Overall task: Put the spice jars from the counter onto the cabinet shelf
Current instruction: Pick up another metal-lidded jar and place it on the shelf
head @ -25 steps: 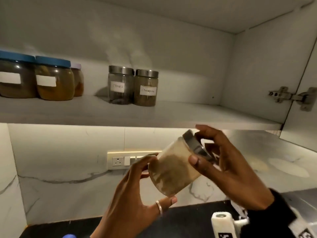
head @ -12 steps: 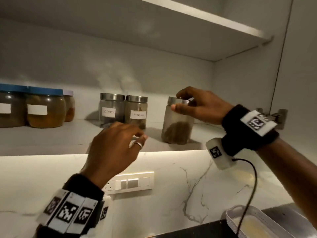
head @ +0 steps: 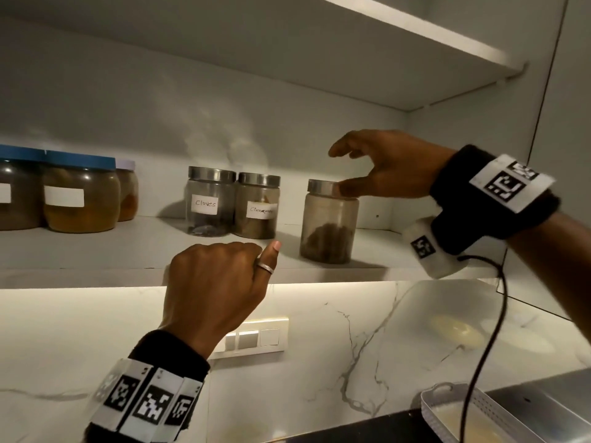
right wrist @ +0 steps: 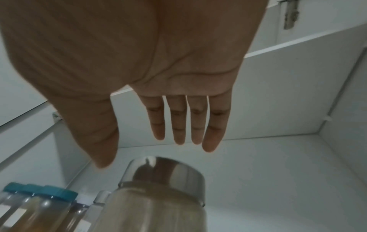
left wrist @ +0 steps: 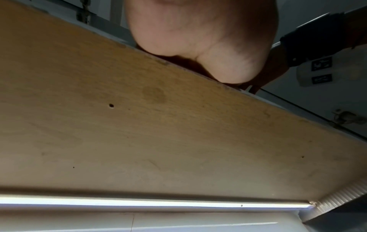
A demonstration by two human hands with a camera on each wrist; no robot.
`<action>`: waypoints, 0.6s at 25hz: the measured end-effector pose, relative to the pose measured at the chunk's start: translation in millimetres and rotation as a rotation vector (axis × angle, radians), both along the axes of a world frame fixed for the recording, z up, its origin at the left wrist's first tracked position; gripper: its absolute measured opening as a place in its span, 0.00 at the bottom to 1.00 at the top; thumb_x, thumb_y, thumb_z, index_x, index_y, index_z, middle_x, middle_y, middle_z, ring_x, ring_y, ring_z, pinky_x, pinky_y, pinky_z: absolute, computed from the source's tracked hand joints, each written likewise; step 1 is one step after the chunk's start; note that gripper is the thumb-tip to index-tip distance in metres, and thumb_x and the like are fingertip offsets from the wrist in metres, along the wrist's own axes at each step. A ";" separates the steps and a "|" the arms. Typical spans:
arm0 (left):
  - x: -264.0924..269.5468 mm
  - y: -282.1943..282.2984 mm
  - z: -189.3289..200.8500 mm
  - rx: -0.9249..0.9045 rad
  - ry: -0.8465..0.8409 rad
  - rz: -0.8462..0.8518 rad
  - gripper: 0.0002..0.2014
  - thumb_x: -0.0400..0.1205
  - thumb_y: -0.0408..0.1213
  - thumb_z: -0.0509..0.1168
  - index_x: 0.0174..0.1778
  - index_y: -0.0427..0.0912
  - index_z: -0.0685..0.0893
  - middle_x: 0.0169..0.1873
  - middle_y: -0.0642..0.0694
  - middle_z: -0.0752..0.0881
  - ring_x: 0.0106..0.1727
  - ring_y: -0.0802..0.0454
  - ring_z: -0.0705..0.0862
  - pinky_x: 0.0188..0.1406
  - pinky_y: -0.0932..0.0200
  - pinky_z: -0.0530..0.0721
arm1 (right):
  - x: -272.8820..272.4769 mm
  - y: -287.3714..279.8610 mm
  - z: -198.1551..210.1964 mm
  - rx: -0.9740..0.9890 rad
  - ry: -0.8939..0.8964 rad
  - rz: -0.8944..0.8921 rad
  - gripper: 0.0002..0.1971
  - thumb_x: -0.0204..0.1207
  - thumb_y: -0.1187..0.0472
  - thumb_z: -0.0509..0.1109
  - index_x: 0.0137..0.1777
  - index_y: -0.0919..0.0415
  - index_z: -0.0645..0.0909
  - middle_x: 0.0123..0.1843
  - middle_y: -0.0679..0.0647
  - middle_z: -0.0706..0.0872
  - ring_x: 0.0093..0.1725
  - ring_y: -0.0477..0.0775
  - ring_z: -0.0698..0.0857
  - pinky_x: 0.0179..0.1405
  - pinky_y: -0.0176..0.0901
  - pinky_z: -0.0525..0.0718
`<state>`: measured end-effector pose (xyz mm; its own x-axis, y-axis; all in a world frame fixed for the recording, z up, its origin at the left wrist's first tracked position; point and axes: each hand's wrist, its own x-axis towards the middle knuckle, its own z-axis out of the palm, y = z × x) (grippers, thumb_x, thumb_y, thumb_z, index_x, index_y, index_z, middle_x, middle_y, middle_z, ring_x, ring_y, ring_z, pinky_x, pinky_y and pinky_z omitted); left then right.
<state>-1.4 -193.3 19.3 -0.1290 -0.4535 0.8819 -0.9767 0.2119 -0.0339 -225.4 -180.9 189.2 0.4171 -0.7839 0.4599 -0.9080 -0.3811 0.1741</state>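
now – right hand [head: 388, 164] spread, off jar [head: 329, 225] | label hidden | left hand [head: 217, 282] loosely curled, empty

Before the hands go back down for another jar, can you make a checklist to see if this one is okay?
1. Unlabelled glass jar with a steel lid stands upright on the white cabinet shelf: ok.
2. Right hand off the jar, fingers spread: ok.
3. Jar set back from the shelf's front edge: ok.
4. Apart from the glass jar labelled Cinnamon: ok.
5. Left hand holds nothing: ok.
6. Lid screwed tight: cannot tell.
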 end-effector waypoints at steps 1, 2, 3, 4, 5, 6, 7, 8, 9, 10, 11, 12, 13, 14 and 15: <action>-0.6 -0.8 -0.6 0.000 0.003 -0.013 0.30 0.85 0.59 0.48 0.21 0.49 0.78 0.15 0.53 0.71 0.18 0.55 0.67 0.26 0.65 0.62 | -0.1 3.3 3.7 0.023 0.050 -0.024 0.28 0.77 0.45 0.70 0.76 0.50 0.71 0.68 0.43 0.77 0.66 0.47 0.77 0.61 0.41 0.75; -0.8 -1.5 -1.4 0.004 0.009 -0.019 0.30 0.85 0.59 0.48 0.21 0.49 0.77 0.15 0.53 0.72 0.18 0.55 0.68 0.26 0.64 0.64 | 1.0 2.8 6.0 0.058 0.097 -0.041 0.26 0.77 0.46 0.70 0.74 0.49 0.73 0.66 0.42 0.78 0.64 0.46 0.78 0.59 0.40 0.75; -1.0 -2.0 -1.8 0.005 0.016 -0.019 0.30 0.85 0.59 0.49 0.21 0.48 0.77 0.15 0.53 0.72 0.18 0.54 0.69 0.26 0.64 0.65 | 2.9 -0.4 7.1 0.092 0.134 -0.047 0.24 0.78 0.47 0.70 0.73 0.49 0.75 0.65 0.41 0.79 0.62 0.46 0.79 0.58 0.40 0.75; -0.9 -2.4 -1.7 0.007 0.017 -0.017 0.30 0.85 0.59 0.49 0.21 0.49 0.76 0.15 0.53 0.72 0.18 0.55 0.68 0.27 0.64 0.64 | 5.3 -5.8 7.7 0.119 0.160 -0.043 0.23 0.78 0.47 0.70 0.72 0.49 0.76 0.65 0.41 0.81 0.62 0.46 0.81 0.59 0.41 0.77; -1.2 -2.9 -1.4 0.007 0.017 -0.013 0.29 0.85 0.59 0.49 0.21 0.49 0.75 0.15 0.53 0.71 0.18 0.55 0.67 0.28 0.64 0.63 | 7.5 -12.7 8.1 0.137 0.176 -0.037 0.22 0.78 0.47 0.70 0.71 0.49 0.76 0.64 0.42 0.83 0.61 0.46 0.83 0.61 0.44 0.79; -1.3 -3.2 -1.4 0.008 0.016 -0.006 0.29 0.85 0.60 0.48 0.21 0.49 0.75 0.16 0.53 0.70 0.18 0.55 0.67 0.28 0.64 0.62 | 9.4 -21.9 8.9 0.146 0.186 -0.031 0.22 0.78 0.47 0.70 0.71 0.48 0.77 0.64 0.41 0.84 0.61 0.46 0.84 0.64 0.47 0.80; -0.5 -4.2 -1.6 0.011 0.018 -0.003 0.29 0.85 0.60 0.48 0.22 0.50 0.74 0.16 0.53 0.70 0.18 0.56 0.67 0.28 0.64 0.62 | 12.6 -33.1 9.7 0.146 0.196 -0.027 0.22 0.78 0.47 0.70 0.71 0.48 0.77 0.64 0.41 0.84 0.60 0.47 0.85 0.65 0.49 0.80; -1.2 -4.1 -2.2 0.013 0.019 -0.008 0.29 0.85 0.60 0.47 0.22 0.50 0.74 0.16 0.54 0.70 0.18 0.56 0.67 0.28 0.64 0.62 | 14.4 -44.1 10.1 0.142 0.213 -0.037 0.22 0.78 0.47 0.70 0.71 0.48 0.77 0.65 0.41 0.84 0.60 0.48 0.85 0.65 0.48 0.80; -0.9 -5.1 -3.3 0.014 0.020 -0.009 0.29 0.85 0.60 0.47 0.22 0.50 0.75 0.16 0.54 0.70 0.18 0.57 0.67 0.28 0.64 0.63 | 18.9 -56.8 10.0 0.134 0.241 -0.052 0.22 0.79 0.47 0.70 0.72 0.49 0.76 0.67 0.42 0.83 0.60 0.49 0.84 0.63 0.45 0.78; -1.5 -5.1 -3.9 0.015 0.021 -0.008 0.30 0.85 0.60 0.46 0.22 0.50 0.76 0.16 0.54 0.71 0.19 0.57 0.68 0.28 0.64 0.63 | 22.9 -70.1 9.4 0.120 0.272 -0.078 0.22 0.80 0.48 0.69 0.73 0.50 0.76 0.68 0.43 0.82 0.61 0.51 0.83 0.60 0.42 0.76; -1.9 -6.0 -4.2 0.013 0.023 -0.002 0.31 0.86 0.60 0.45 0.22 0.49 0.76 0.16 0.54 0.72 0.19 0.57 0.68 0.28 0.64 0.64 | 27.6 -84.6 8.6 0.108 0.304 -0.101 0.23 0.80 0.49 0.69 0.74 0.52 0.75 0.70 0.46 0.82 0.62 0.53 0.82 0.59 0.41 0.74; -2.4 -6.4 -3.9 0.007 0.024 0.003 0.31 0.86 0.60 0.44 0.22 0.50 0.76 0.16 0.54 0.73 0.19 0.57 0.69 0.29 0.64 0.64 | 31.6 -99.2 7.2 0.101 0.330 -0.123 0.24 0.80 0.50 0.69 0.75 0.53 0.74 0.71 0.49 0.81 0.64 0.55 0.81 0.58 0.43 0.74; -2.8 -7.9 -4.2 -0.004 0.029 0.002 0.31 0.86 0.60 0.44 0.23 0.50 0.77 0.16 0.54 0.74 0.19 0.57 0.69 0.29 0.64 0.64 | 35.9 -114.2 5.2 0.101 0.348 -0.142 0.26 0.79 0.50 0.70 0.76 0.54 0.72 0.71 0.51 0.81 0.66 0.57 0.80 0.60 0.45 0.74; -2.6 -8.8 -4.8 -0.011 0.034 -0.002 0.31 0.85 0.60 0.45 0.23 0.50 0.77 0.17 0.54 0.75 0.20 0.57 0.69 0.29 0.64 0.64 | 40.4 -128.1 3.5 0.101 0.360 -0.158 0.29 0.78 0.51 0.71 0.77 0.55 0.71 0.72 0.54 0.80 0.67 0.59 0.79 0.62 0.47 0.75; -2.4 -10.1 -5.6 -0.016 0.038 -0.012 0.31 0.85 0.60 0.45 0.23 0.50 0.78 0.17 0.54 0.76 0.20 0.58 0.69 0.29 0.65 0.66 | 44.8 -140.2 2.4 0.097 0.370 -0.166 0.30 0.78 0.51 0.72 0.78 0.57 0.69 0.72 0.56 0.79 0.69 0.60 0.78 0.63 0.49 0.75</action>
<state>-3.8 -203.4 13.8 -0.1001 -0.4376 0.8936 -0.9749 0.2228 -0.0001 -180.6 -321.1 191.5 0.4043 -0.8868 0.2237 -0.8417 -0.2651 0.4704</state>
